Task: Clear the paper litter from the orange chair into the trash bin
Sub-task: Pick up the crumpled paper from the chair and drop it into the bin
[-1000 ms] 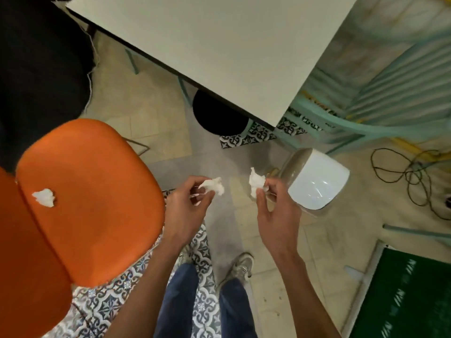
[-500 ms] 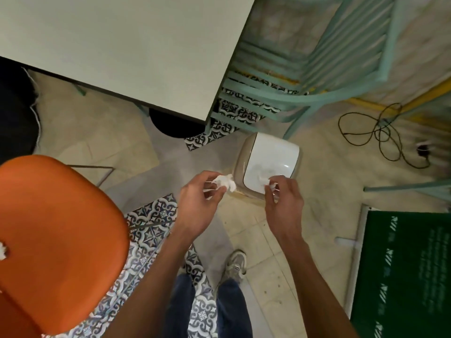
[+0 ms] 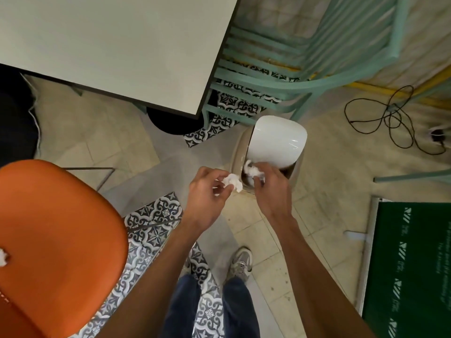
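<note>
Head view: your right hand (image 3: 271, 189) pinches a crumpled white paper wad (image 3: 251, 170) at the beige swing-lid trash bin (image 3: 280, 140); left hand (image 3: 207, 198) pinches another wad (image 3: 233, 182). Light, soft — fingertip grip's enough.

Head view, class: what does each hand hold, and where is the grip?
Left hand pinches a crumpled paper wad at its edge with the fingertips. Right hand grips another wad at the trash bin opening.

The white swing lid (image 3: 278, 140) of the beige plastic trash bin (image 3: 238, 152) is tilted, leaving a dark gap at its near edge; the pale bench (image 3: 109, 45) overhangs well left, the mint slatted chair (image 3: 280, 81) stands just behind.
</note>
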`<state>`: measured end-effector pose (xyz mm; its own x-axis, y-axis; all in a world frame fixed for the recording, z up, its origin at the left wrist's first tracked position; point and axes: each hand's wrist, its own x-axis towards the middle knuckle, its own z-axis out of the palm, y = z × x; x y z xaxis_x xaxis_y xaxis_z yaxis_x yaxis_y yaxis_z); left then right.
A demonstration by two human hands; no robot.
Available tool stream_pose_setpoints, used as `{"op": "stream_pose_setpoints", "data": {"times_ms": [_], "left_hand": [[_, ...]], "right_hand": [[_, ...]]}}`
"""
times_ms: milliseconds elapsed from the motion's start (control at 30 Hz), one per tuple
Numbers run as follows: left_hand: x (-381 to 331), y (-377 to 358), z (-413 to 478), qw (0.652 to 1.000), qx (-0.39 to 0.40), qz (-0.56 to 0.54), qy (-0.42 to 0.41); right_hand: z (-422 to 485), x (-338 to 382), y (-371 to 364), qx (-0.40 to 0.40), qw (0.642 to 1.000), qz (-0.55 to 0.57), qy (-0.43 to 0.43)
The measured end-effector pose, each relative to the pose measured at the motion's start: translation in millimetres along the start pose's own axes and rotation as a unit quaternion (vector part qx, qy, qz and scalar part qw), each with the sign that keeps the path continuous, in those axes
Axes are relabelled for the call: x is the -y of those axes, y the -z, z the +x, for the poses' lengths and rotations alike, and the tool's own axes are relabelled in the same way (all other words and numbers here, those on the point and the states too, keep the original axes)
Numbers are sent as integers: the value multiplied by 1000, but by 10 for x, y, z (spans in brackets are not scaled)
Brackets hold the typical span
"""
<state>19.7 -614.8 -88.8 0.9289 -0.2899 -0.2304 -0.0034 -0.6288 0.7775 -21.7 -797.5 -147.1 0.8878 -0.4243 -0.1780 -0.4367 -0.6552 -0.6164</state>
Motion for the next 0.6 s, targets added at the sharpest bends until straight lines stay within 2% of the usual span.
{"op": "stream_pose_setpoints", "data": {"times_ms": [167, 267, 333, 400, 500, 600], "left_hand": [[-41, -163, 253, 999, 13, 18, -27], [-106, -292, 382, 999, 18, 18, -28], [-172, -358, 430, 999, 25, -11, -21], [-212, -414, 455, 999, 36, -30, -16], [-168, -458, 466, 998, 48, -12, -24], [-69, -496, 484, 997, -1, 54, -56]], "right_hand": [[-12, 13, 141, 25, 992, 120, 7], [-37, 25, 242, 70, 971, 230, 14], [-33, 31, 284, 85, 960, 265, 27], [0, -21, 296, 53, 966, 250, 26], [32, -143, 307, -18, 986, 161, 44], [21, -209, 317, -47, 995, 60, 64]]}}
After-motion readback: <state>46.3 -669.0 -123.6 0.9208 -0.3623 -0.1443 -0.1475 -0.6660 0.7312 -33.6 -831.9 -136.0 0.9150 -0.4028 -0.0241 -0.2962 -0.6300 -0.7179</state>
